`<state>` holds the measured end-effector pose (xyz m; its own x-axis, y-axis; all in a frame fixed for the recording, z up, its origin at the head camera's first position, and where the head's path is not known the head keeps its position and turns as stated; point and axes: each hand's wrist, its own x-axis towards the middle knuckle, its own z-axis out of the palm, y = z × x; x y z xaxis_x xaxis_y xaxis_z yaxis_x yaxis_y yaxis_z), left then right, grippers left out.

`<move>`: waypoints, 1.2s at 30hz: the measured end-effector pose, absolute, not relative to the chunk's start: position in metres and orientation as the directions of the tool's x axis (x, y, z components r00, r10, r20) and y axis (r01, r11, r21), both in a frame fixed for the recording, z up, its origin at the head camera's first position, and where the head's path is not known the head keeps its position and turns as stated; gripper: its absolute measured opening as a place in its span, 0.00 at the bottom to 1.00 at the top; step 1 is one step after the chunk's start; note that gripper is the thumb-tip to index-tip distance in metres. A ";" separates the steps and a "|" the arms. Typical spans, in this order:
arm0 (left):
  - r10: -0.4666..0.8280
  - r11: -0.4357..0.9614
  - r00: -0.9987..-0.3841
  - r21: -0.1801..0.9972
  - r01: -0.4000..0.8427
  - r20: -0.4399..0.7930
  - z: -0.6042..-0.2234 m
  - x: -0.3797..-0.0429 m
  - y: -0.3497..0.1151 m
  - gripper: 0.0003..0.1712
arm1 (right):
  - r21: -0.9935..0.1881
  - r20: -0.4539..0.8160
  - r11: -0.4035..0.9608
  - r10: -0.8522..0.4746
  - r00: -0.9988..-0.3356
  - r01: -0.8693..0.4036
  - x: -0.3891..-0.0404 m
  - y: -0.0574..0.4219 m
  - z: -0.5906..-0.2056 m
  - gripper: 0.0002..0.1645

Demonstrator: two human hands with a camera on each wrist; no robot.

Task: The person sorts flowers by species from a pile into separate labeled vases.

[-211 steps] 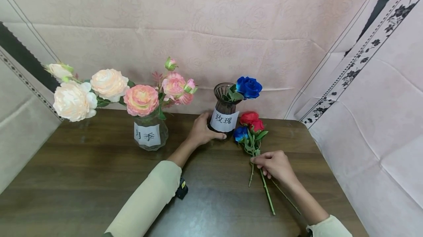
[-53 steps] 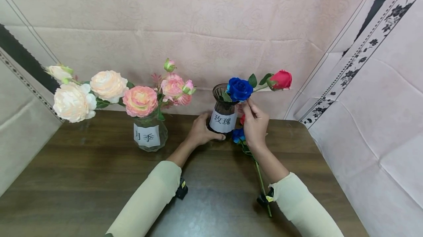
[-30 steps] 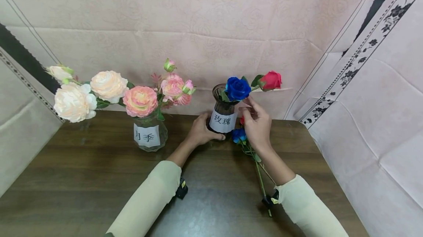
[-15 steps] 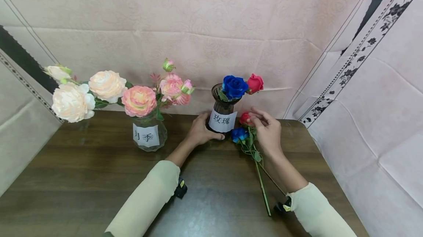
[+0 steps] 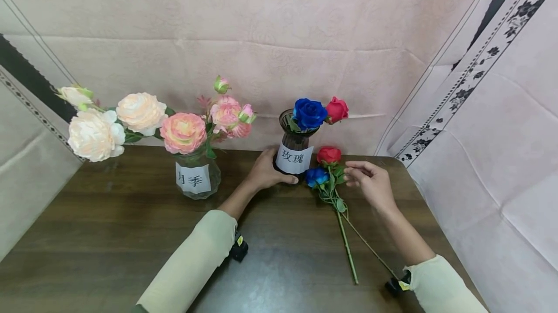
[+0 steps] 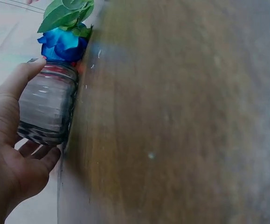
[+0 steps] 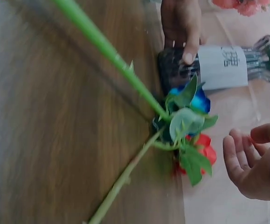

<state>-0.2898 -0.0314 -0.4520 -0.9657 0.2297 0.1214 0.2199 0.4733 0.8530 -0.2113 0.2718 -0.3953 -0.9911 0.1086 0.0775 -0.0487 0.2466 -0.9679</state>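
Note:
My left hand (image 5: 267, 172) holds the lower part of a dark glass vase (image 5: 294, 141) with a white paper label; the thumb lies in front and the fingers go behind it. In the vase's mouth stand a blue rose (image 5: 309, 114) and a red rose (image 5: 336, 110), which leans out to the right. Two more roses lie on the table right of the vase, a red rose (image 5: 329, 155) and a blue rose (image 5: 317, 177), their green stems crossing. My right hand (image 5: 372, 182) hovers just right of these blooms, fingers loosely bent, holding nothing.
A clear glass vase (image 5: 213, 182) with a label stands to the left, filled with pink blooms (image 5: 185, 133) and cream blooms (image 5: 97, 136) that spread wide left. Pale cloth (image 5: 279, 12) hangs right behind the brown wooden table (image 5: 144, 226).
My right hand took a red rose from the table, put it into the dark vase and let go, then drew back right and toward me. The left hand stayed on the vase.

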 end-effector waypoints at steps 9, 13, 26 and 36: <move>0.229 0.418 -0.966 0.884 0.210 0.121 -0.449 -0.288 -0.023 0.64 | -0.945 -0.043 0.325 -0.023 -0.999 0.033 -0.201 0.303 -0.404 0.21; 0.238 0.387 -0.961 0.895 0.224 0.138 -0.447 -0.288 -0.019 0.62 | -0.924 -0.110 0.377 -0.094 -0.989 0.067 -0.197 0.311 -0.409 0.18; 0.203 0.405 -0.970 0.891 0.207 0.133 -0.449 -0.287 -0.019 0.62 | -0.832 -0.324 0.544 -0.310 -0.894 0.113 -0.175 0.310 -0.420 0.12; 0.210 0.415 -0.969 0.885 0.210 0.132 -0.450 -0.288 -0.021 0.62 | -0.792 -0.360 0.592 -0.259 -0.896 0.148 -0.167 0.296 -0.426 0.15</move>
<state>-0.2877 -0.0211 -0.4495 -0.9689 0.2097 0.1317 0.2101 0.4147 0.8854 -0.1675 0.2956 -0.4261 -0.8963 -0.2585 -0.3603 0.1479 0.5918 -0.7924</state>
